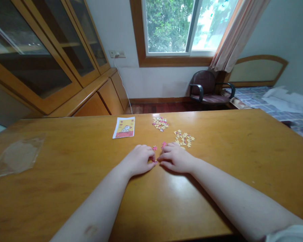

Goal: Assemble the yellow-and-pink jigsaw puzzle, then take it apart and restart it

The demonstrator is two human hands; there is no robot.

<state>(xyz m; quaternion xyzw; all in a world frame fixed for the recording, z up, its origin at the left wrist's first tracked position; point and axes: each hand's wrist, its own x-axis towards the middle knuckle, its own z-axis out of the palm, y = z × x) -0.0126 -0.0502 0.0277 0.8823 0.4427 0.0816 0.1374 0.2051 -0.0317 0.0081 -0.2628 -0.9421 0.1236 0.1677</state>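
Observation:
Both my hands rest on the wooden table (pixel 65 174), fingertips meeting at the middle. My left hand (pixel 138 159) is curled, its fingers pinched on a small pink puzzle piece (pixel 156 162). My right hand (pixel 175 157) is also curled, its fingertips touching the same spot. Two loose pink pieces (pixel 154 147) lie just beyond the fingers. Further back are two small heaps of yellow and pink puzzle pieces (pixel 160 123), (pixel 183 137). A printed picture card (pixel 124 127) lies to their left.
A clear plastic bag (pixel 16 156) lies at the table's left. Glass-door wooden cabinets (pixel 47 60) stand along the left wall. Behind the table are a dark armchair (pixel 207 87), a window and a bed (pixel 275 104) at the right.

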